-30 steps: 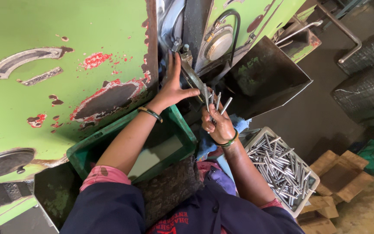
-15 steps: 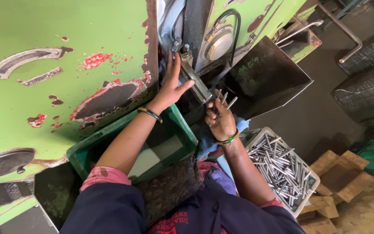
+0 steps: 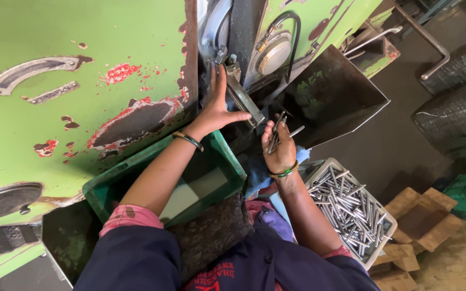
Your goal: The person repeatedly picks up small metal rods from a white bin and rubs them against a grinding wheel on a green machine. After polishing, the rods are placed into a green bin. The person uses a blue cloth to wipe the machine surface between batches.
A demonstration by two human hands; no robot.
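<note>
My left hand (image 3: 218,110) reaches up into the gap of a green press machine (image 3: 82,91), fingers spread against a slanted metal bar (image 3: 242,98); whether it holds anything I cannot tell. My right hand (image 3: 279,149) is closed around a small bundle of metal rods (image 3: 279,131), just right of that bar and below it. A crate of many loose metal rods (image 3: 347,206) sits by my right elbow. A green plastic bin (image 3: 206,172) lies under my left forearm.
A dark metal chute (image 3: 330,97) slopes out to the right of the machine. Wooden blocks (image 3: 419,215) lie on the floor at right, with wire mesh rolls (image 3: 459,91) beyond. A black hose (image 3: 293,40) loops over the machine front.
My right hand has lifted the bundle of rods closer to the machine's bar. My left hand has stayed in the gap, shifting only slightly.
</note>
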